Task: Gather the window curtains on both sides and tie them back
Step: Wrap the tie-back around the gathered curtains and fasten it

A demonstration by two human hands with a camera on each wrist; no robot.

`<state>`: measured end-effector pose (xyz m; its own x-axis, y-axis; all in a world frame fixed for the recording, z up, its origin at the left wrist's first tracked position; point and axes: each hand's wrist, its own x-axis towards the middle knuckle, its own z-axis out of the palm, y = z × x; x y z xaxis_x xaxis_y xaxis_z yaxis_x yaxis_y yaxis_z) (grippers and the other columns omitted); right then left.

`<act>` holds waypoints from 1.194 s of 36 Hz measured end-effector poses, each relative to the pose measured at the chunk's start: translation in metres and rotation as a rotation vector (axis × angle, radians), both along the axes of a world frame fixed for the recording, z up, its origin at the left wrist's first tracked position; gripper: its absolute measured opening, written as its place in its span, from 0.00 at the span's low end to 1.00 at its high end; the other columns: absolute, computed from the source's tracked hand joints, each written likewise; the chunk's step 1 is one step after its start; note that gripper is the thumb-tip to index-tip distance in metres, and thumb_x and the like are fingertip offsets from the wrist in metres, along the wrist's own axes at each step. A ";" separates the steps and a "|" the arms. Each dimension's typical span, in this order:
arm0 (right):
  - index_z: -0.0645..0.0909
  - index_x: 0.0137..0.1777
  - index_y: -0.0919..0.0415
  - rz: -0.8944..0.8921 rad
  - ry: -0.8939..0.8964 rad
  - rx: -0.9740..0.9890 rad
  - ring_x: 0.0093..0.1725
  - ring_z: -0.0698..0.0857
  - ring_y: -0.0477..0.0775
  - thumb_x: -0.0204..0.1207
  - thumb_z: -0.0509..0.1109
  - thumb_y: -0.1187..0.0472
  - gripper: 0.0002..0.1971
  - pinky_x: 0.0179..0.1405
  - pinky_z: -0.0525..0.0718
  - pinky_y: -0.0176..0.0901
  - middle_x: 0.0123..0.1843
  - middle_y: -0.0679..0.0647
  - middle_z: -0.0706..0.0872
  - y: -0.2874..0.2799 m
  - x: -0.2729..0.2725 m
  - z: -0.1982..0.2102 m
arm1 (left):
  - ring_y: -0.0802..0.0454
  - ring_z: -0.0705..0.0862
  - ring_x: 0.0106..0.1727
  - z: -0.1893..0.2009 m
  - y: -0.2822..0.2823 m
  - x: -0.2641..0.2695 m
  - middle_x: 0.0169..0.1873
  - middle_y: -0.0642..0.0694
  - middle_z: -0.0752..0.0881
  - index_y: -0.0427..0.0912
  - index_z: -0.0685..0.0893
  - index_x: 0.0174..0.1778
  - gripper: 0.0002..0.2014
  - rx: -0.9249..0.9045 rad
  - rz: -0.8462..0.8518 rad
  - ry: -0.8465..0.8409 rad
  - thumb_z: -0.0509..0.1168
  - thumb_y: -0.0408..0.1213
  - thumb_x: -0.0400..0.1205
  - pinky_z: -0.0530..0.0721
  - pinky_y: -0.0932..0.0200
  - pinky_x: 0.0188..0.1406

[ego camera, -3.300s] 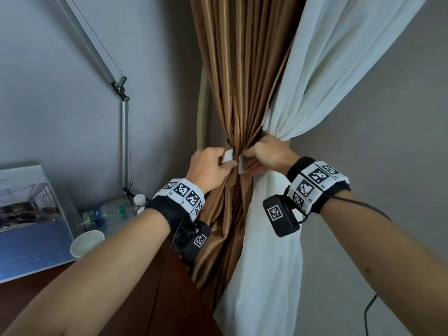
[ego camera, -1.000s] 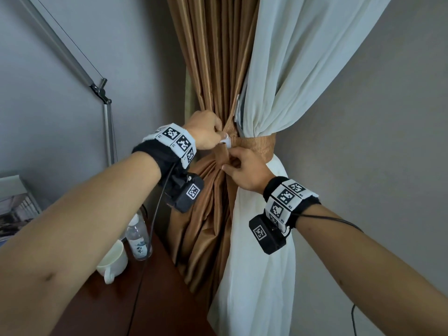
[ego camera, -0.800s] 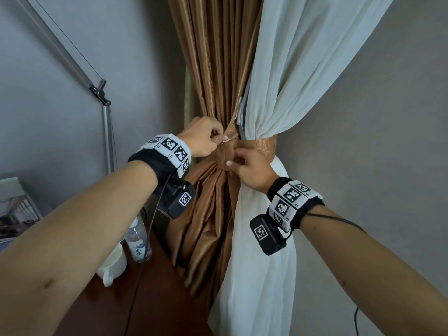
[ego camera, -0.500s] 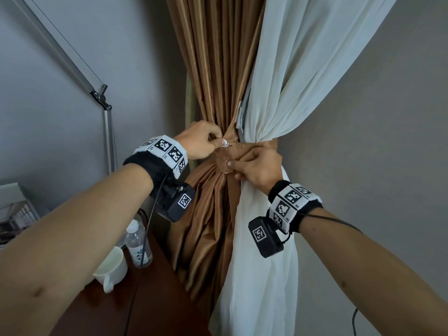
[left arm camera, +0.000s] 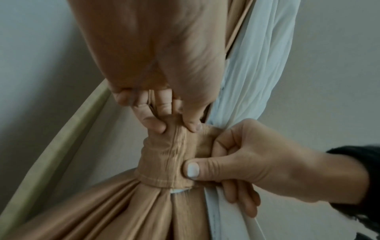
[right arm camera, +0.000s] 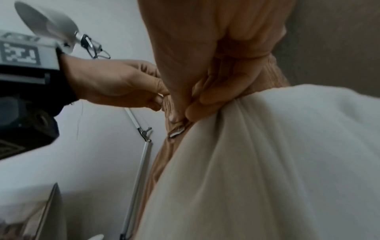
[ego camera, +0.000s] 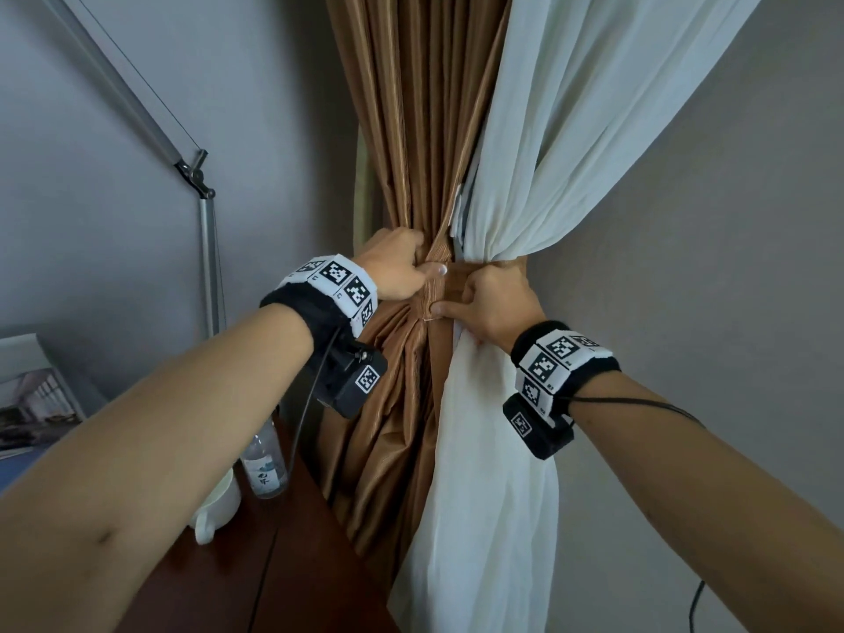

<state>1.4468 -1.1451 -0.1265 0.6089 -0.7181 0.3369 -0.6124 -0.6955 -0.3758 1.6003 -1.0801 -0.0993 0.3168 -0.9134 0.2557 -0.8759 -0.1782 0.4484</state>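
A brown curtain [ego camera: 415,130] and a white sheer curtain [ego camera: 561,130] hang bunched together in the corner. A brown tie-back band [left arm camera: 166,160] wraps round both at mid height. My left hand [ego camera: 402,267] pinches the band's upper left edge between thumb and fingers [left arm camera: 156,126]. My right hand [ego camera: 488,299] grips the band from the right, thumb [left arm camera: 193,168] pressed on its front overlap and fingers curled behind. A small white fastener strip [right arm camera: 176,132] peeks out under the band's end.
A metal lamp arm [ego camera: 201,212] stands at the left wall. Below it a dark wooden desk [ego camera: 292,564] carries a water bottle [ego camera: 265,463] and a white cup [ego camera: 219,504]. Grey wall [ego camera: 708,267] lies to the right of the curtains.
The two band ends, held apart earlier, now overlap round the bundle. Both hands have closed in on the band, the right thumb pressing the overlap.
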 end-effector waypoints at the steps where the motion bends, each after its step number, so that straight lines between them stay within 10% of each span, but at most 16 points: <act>1: 0.80 0.31 0.60 0.005 0.031 -0.046 0.49 0.84 0.58 0.66 0.77 0.38 0.24 0.49 0.86 0.51 0.41 0.58 0.86 0.002 -0.001 0.002 | 0.45 0.82 0.47 0.000 -0.002 0.000 0.44 0.44 0.84 0.42 0.79 0.40 0.15 0.006 0.017 0.005 0.68 0.51 0.80 0.79 0.53 0.45; 8: 0.74 0.27 0.50 -0.095 0.018 -0.101 0.46 0.85 0.52 0.63 0.72 0.29 0.25 0.43 0.83 0.44 0.41 0.48 0.86 -0.001 -0.017 -0.003 | 0.53 0.85 0.43 -0.003 0.005 -0.003 0.36 0.52 0.85 0.46 0.79 0.37 0.15 -0.181 0.055 0.088 0.76 0.51 0.73 0.78 0.59 0.40; 13: 0.76 0.49 0.56 -0.277 -0.262 0.171 0.51 0.83 0.53 0.49 0.80 0.28 0.38 0.47 0.83 0.47 0.50 0.50 0.84 -0.014 -0.044 -0.015 | 0.53 0.78 0.59 -0.002 0.022 0.005 0.58 0.49 0.78 0.47 0.74 0.58 0.35 -0.385 0.124 0.298 0.83 0.52 0.61 0.79 0.56 0.60; 18: 0.42 0.82 0.56 -0.126 -0.096 0.365 0.81 0.57 0.60 0.39 0.87 0.37 0.76 0.79 0.65 0.61 0.81 0.56 0.56 -0.015 -0.039 -0.021 | 0.46 0.66 0.79 0.003 0.025 -0.012 0.80 0.43 0.64 0.45 0.47 0.82 0.66 -0.127 0.066 0.453 0.84 0.55 0.57 0.67 0.49 0.78; 21: 0.18 0.77 0.46 -0.038 -0.011 0.529 0.84 0.52 0.59 0.38 0.90 0.43 0.86 0.81 0.62 0.58 0.85 0.53 0.43 -0.012 -0.036 -0.038 | 0.45 0.61 0.82 -0.002 0.018 -0.027 0.83 0.41 0.56 0.46 0.34 0.83 0.71 -0.114 0.094 0.503 0.84 0.53 0.59 0.65 0.49 0.79; 23: 0.16 0.75 0.44 -0.079 0.040 0.518 0.80 0.64 0.61 0.45 0.90 0.49 0.83 0.77 0.69 0.55 0.84 0.60 0.55 -0.012 -0.037 -0.055 | 0.44 0.61 0.82 -0.008 0.014 -0.033 0.83 0.40 0.56 0.47 0.31 0.82 0.70 -0.134 0.118 0.556 0.83 0.52 0.63 0.65 0.51 0.77; 28: 0.28 0.80 0.46 -0.254 -0.005 0.319 0.63 0.81 0.66 0.66 0.78 0.62 0.62 0.62 0.81 0.55 0.68 0.66 0.77 -0.010 -0.036 -0.079 | 0.42 0.68 0.78 -0.011 0.009 -0.038 0.82 0.39 0.61 0.48 0.35 0.83 0.64 -0.145 0.164 0.559 0.80 0.53 0.68 0.68 0.52 0.73; 37: 0.45 0.80 0.52 -0.112 0.063 0.420 0.78 0.64 0.62 0.47 0.88 0.45 0.68 0.75 0.70 0.56 0.78 0.58 0.63 -0.010 -0.051 -0.030 | 0.42 0.72 0.75 0.023 0.022 -0.038 0.79 0.40 0.67 0.41 0.44 0.82 0.60 -0.016 0.191 0.565 0.81 0.48 0.67 0.74 0.50 0.71; 43: 0.79 0.62 0.64 -0.166 -0.315 0.411 0.58 0.83 0.51 0.54 0.83 0.39 0.41 0.48 0.83 0.36 0.60 0.52 0.84 0.024 -0.054 0.050 | 0.40 0.64 0.80 0.053 0.046 -0.053 0.82 0.36 0.61 0.34 0.36 0.82 0.61 -0.019 0.218 0.543 0.78 0.45 0.72 0.69 0.52 0.73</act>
